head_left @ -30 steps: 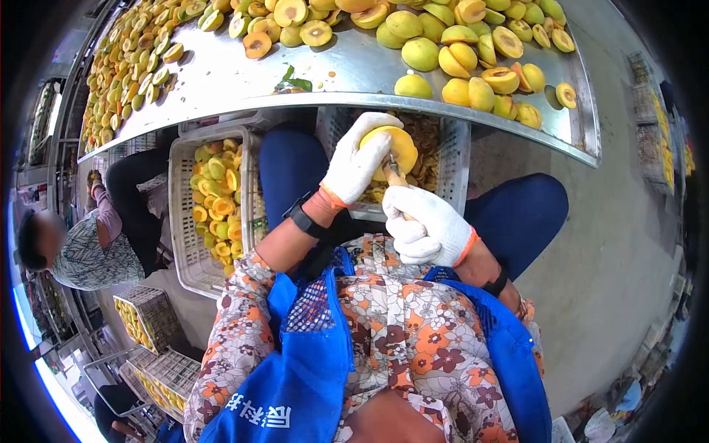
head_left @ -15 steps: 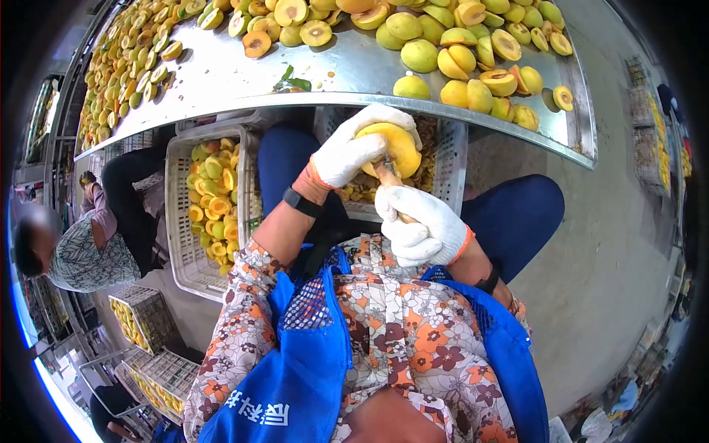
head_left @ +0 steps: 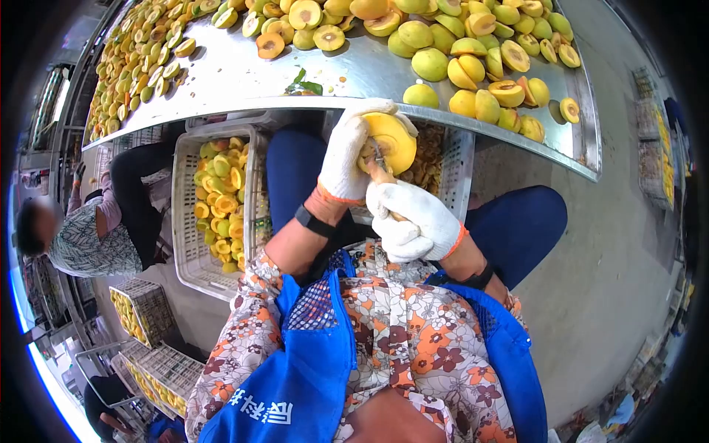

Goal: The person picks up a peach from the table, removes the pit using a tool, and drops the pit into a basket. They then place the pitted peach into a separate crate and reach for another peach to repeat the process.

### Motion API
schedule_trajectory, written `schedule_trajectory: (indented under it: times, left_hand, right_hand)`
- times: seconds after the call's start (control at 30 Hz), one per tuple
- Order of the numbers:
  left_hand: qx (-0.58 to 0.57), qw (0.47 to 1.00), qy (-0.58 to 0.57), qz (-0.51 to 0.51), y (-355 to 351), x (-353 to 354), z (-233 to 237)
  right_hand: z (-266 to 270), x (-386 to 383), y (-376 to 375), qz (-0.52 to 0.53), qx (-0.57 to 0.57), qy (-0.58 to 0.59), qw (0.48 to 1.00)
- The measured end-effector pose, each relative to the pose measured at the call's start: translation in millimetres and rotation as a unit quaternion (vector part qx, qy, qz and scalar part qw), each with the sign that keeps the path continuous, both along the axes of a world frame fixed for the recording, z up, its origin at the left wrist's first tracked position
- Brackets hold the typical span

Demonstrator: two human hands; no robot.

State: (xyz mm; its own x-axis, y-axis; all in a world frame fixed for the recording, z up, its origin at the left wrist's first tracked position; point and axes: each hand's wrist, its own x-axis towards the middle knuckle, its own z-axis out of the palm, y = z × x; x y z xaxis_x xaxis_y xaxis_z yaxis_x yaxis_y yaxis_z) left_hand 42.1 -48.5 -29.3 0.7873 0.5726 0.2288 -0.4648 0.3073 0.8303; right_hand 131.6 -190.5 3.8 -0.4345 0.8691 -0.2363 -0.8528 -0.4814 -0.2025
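Observation:
My left hand [head_left: 344, 153], in a white knit glove, is closed round a yellow peach half [head_left: 396, 142] with its cut face toward me. In my gloved right hand [head_left: 417, 221] is a pitting knife [head_left: 379, 173] with a wooden handle and a short metal end. That metal end touches the middle of the cut face, partly hidden there. Beneath both hands stands a crate [head_left: 459, 173] holding brown scraps. To the left, another pale crate [head_left: 182, 221] holds cut peach halves [head_left: 219, 199].
A metal table [head_left: 244, 70] runs across the front, bearing many halved peaches [head_left: 473, 63] and a green leaf [head_left: 306, 87]. At the left sits another person [head_left: 96, 236]. More fruit crates [head_left: 151, 314] stand behind that person, and stacked ones [head_left: 653, 151] at far right.
The peach half has turned in my left hand, and its cut face shows more fully. My left wrist has swung more upright. The knife stays at the fruit's middle.

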Motion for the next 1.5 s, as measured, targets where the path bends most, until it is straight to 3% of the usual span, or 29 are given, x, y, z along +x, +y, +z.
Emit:
schedule_trajectory:
  times: [0.03, 0.2, 0.3, 0.37, 0.43, 0.47, 0.53, 0.57, 0.6, 0.63, 0.67, 0.7, 0.73, 0.77, 0.8, 0.83, 0.87, 0.9, 0.93, 0.97, 1.0, 1.03, 1.1, 1.17, 1.23, 1.3, 1.37, 1.43, 1.5]
  left_hand:
    - [-0.056, 0.997, 0.016, 0.053, -5.6, 0.3, 0.5]
    - [-0.062, 0.995, 0.039, 0.065, -8.2, -3.6, 5.9]
    - [-0.123, 0.985, 0.046, 0.112, -11.4, -1.5, 14.1]
    - [-0.33, 0.93, 0.048, 0.156, -4.5, -8.2, 15.8]
    - [-0.279, 0.924, 0.068, 0.253, 18.2, -24.4, 17.6]
    - [-0.234, 0.898, 0.159, 0.338, 33.0, -44.7, 19.9]
    - [-0.105, 0.858, 0.2, 0.462, 71.3, -94.3, 10.9]
    - [0.141, 0.799, 0.282, 0.512, 102.6, -138.4, -12.0]
    - [0.179, 0.791, 0.345, 0.473, 113.0, -165.4, -2.4]
    - [0.336, 0.642, 0.541, 0.426, 137.9, -202.0, -10.0]
    - [0.49, 0.418, 0.628, 0.437, 126.3, -196.5, 3.7]
    - [0.603, 0.159, 0.663, 0.414, 113.0, -184.2, 23.1]
    - [0.6, 0.311, 0.596, 0.433, 112.2, -166.9, 33.7]
    - [0.661, 0.388, 0.478, 0.428, 117.8, -148.8, 33.7]
    - [0.609, 0.488, 0.459, 0.425, 112.3, -116.9, 31.0]
    - [0.509, 0.625, 0.454, 0.381, 84.9, -69.7, 50.1]
    - [0.54, 0.656, 0.416, 0.323, 82.1, -39.7, 41.6]
    - [0.495, 0.689, 0.47, 0.245, 67.1, -3.5, 47.0]
    - [0.585, 0.67, 0.399, 0.222, 65.8, 25.2, 37.3]
    - [0.599, 0.654, 0.427, 0.177, 55.0, 53.7, 40.4]
    - [0.53, 0.704, 0.462, 0.102, 53.8, 80.2, 35.0]
    - [0.531, 0.706, 0.457, 0.102, 61.4, 102.3, 27.1]
    - [0.554, 0.641, 0.531, -0.011, 73.5, 130.1, 20.9]
    - [0.578, 0.619, 0.532, -0.011, 76.8, 133.5, 22.2]
    - [0.603, 0.591, 0.536, -0.011, 81.2, 125.2, 26.7]
    - [0.588, 0.617, 0.52, 0.051, 90.7, 104.7, 30.7]
    - [0.59, 0.623, 0.512, 0.039, 105.5, 93.6, 28.0]
    - [0.581, 0.643, 0.499, 0.021, 116.6, 81.7, 21.6]
    - [0.61, 0.61, 0.505, 0.019, 122.1, 85.3, 24.6]
  right_hand:
    - [-0.8, 0.7, 1.1, 0.004, 0.01, 0.008, 1.0]
    - [-1.8, -0.8, 0.7, 0.011, 0.008, 0.022, 1.0]
    - [8.4, 0.3, 3.1, 0.003, 0.009, 0.013, 1.0]
    - [16.7, -0.8, 4.4, 0.024, 0.053, -0.065, 0.996]
    - [19.7, -3.6, -1.3, 0.031, 0.03, -0.073, 0.996]
    - [19.4, 0.4, -5.4, -0.009, -0.007, -0.126, 0.992]
    - [4.8, 17.1, -20.2, -0.065, -0.038, -0.213, 0.974]
    - [0.4, 25.3, -28.8, -0.068, -0.064, -0.238, 0.967]
    - [-0.3, 33.0, -38.8, -0.058, -0.073, -0.267, 0.959]
    - [-0.4, 36.4, -45.8, -0.048, -0.081, -0.295, 0.951]
    - [-2.4, 36.1, -48.3, -0.053, -0.08, -0.294, 0.951]
    - [-6.7, 34.7, -50.7, -0.045, -0.093, -0.293, 0.95]
    - [-12.2, 34.2, -51.9, -0.037, -0.107, -0.292, 0.95]
    - [-16.9, 31.8, -49.8, -0.039, -0.107, -0.293, 0.949]
    - [-21.3, 25.5, -45.5, -0.041, -0.106, -0.293, 0.949]
    - [-23.4, 21.2, -40.8, -0.044, -0.104, -0.295, 0.949]
    - [-23.4, 20.1, -37.5, -0.039, -0.094, -0.319, 0.942]
    - [-23.9, 18.3, -35.6, -0.043, -0.093, -0.322, 0.941]
    - [-24.6, 17.0, -34.8, -0.046, -0.084, -0.386, 0.917]
    - [-24.2, 16.6, -35.2, -0.048, -0.077, -0.449, 0.889]
    - [-21.4, 17.4, -36.7, -0.05, -0.097, -0.44, 0.892]
    - [-22.0, 18.3, -39.6, -0.053, -0.099, -0.443, 0.889]
    - [-24.8, 16.6, -45.3, -0.057, -0.114, -0.446, 0.886]
    - [-28.2, 17.4, -49.2, -0.064, -0.103, -0.463, 0.878]
    - [-35.5, 16.1, -48.9, -0.088, -0.076, -0.566, 0.816]
    - [-34.3, 18.7, -48.3, -0.1, -0.068, -0.581, 0.805]
    - [-31.8, 21.7, -44.8, -0.113, -0.063, -0.591, 0.796]
    - [-28.6, 23.6, -38.9, -0.083, -0.083, -0.562, 0.819]
    - [-37.9, 19.8, -31.1, -0.069, -0.067, -0.595, 0.798]
